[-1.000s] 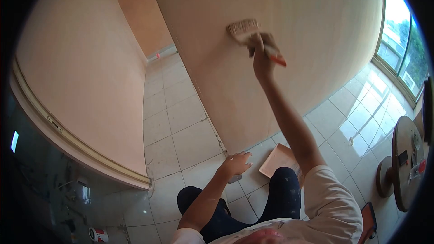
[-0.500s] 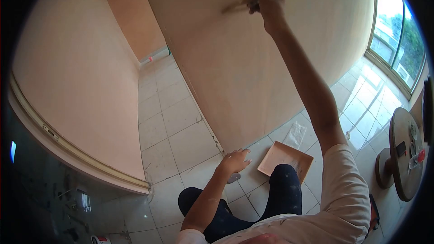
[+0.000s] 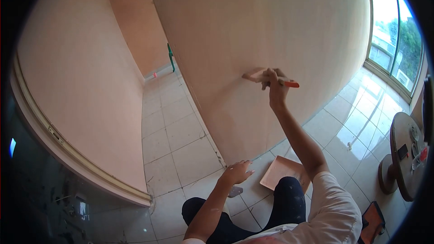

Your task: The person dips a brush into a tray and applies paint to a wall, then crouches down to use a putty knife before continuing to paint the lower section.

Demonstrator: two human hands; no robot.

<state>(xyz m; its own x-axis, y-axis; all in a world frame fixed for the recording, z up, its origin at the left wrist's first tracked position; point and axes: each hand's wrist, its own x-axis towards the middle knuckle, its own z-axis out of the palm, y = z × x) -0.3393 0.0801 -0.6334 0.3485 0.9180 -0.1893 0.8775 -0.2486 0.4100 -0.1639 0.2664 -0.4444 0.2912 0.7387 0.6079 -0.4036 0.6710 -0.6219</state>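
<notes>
A paintbrush with an orange handle end is gripped in my right hand, its bristles pointing left at the pinkish wall. The bristle tip appears to meet the wall, where a shadow falls beside it. My left hand hangs low over the tiled floor, fingers stretched out and holding nothing. Just right of it lies a shallow pinkish paint tray, partly covered by my knee and right arm.
A round wooden table with small items on it stands at the right, below a bright window. An orange and black object lies at lower right. A passage with a green object opens beyond the wall's left edge.
My right hand has moved the paintbrush down the wall, from near the top of the view to about mid-height. The view has shifted slightly; my left hand stays about where it was.
</notes>
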